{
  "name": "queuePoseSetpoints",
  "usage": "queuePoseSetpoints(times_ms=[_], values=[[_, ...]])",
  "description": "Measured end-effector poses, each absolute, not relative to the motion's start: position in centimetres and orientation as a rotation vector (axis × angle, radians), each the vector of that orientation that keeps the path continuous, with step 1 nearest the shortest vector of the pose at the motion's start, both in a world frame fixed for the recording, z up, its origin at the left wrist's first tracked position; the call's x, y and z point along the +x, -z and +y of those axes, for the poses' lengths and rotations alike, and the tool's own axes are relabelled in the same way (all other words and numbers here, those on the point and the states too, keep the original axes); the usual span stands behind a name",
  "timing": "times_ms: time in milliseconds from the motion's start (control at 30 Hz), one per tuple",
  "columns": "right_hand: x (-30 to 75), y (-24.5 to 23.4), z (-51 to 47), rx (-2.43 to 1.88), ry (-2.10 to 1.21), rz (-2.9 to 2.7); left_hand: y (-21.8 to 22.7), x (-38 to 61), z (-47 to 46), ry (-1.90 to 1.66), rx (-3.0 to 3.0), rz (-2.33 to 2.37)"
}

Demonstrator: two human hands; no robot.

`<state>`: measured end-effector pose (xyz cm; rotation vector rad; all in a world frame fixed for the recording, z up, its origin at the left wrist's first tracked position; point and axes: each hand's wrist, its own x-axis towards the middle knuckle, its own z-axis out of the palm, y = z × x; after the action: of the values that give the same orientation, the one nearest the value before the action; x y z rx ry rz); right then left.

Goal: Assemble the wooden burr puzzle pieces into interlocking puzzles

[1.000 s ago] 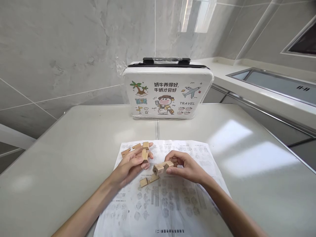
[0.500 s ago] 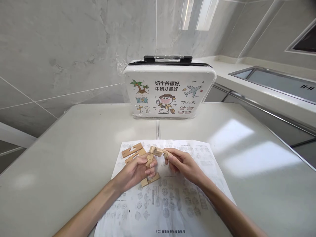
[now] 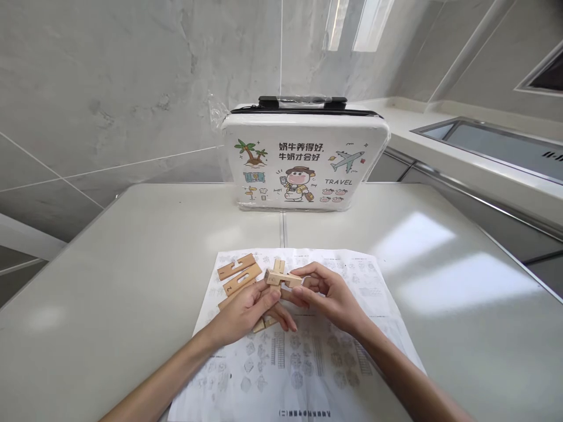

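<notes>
Above the printed sheet, two pale notched wooden puzzle pieces meet crosswise between my hands. One wooden puzzle piece (image 3: 284, 279) lies sideways, its right end pinched by the fingers of my right hand (image 3: 332, 299). The upright wooden puzzle piece (image 3: 278, 265) rises behind it, with its lower end in the grip of my left hand (image 3: 244, 310). How deeply the two fit together, I cannot tell. Beside my left hand lie flat notched pieces, among them one marked 1 (image 3: 237, 267) and one marked 2 (image 3: 243, 279). Below that hand, another wooden piece (image 3: 265, 324) is mostly covered.
The creased paper sheet (image 3: 308, 369), printed with small diagrams, spreads over the front of the white table (image 3: 109, 281). At the back stands a white cartoon-printed case (image 3: 303, 164) in clear plastic, against the grey wall. A counter (image 3: 475, 158) runs along the right.
The two pieces have turned and come together into a cross shape. My left hand has shifted slightly right, its lower fingers stretching out, and the view has tilted a little.
</notes>
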<state>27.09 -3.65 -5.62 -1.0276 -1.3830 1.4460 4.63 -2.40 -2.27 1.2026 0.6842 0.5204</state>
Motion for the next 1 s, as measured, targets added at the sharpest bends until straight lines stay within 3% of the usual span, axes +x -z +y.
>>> queuePoseSetpoints(times_ms=[667,1000], values=[[26.7,6.2,-3.9,-1.127,-1.105,-1.646,2.8,4.5,-2.3,-0.499,1.354,0.997],[26.0,6.6,-3.9,-1.182,-1.029,-1.608,3.0,5.0,-2.5,-0.717,1.233,1.011]])
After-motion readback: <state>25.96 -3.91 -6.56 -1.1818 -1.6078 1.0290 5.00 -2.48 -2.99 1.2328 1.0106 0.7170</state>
